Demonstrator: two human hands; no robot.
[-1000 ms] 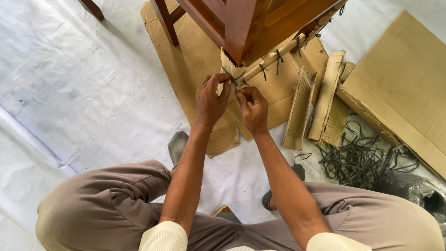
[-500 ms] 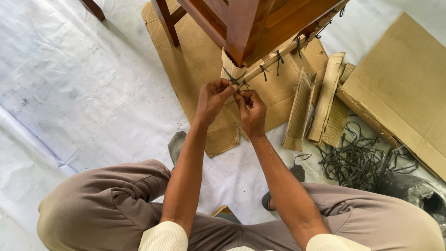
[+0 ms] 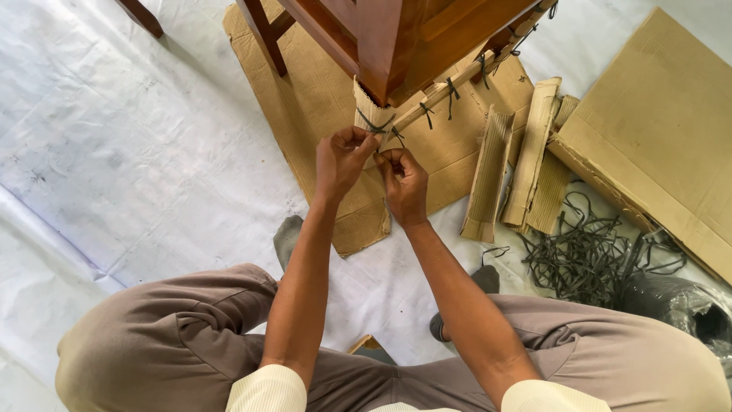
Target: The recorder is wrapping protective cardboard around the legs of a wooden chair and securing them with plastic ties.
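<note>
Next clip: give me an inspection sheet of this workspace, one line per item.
Surface: white sheet on the floor, flat cardboard under the furniture.
Job's things: cardboard wrap on a wooden leg, bound with a dark tie.
Clutter: folded cardboard strips, pile of dark ties, large cardboard sheet.
Grippers: left hand and right hand pinch the tie's ends.
Cables: nothing seen.
Surroundings: person's knees, dark plastic bag.
</note>
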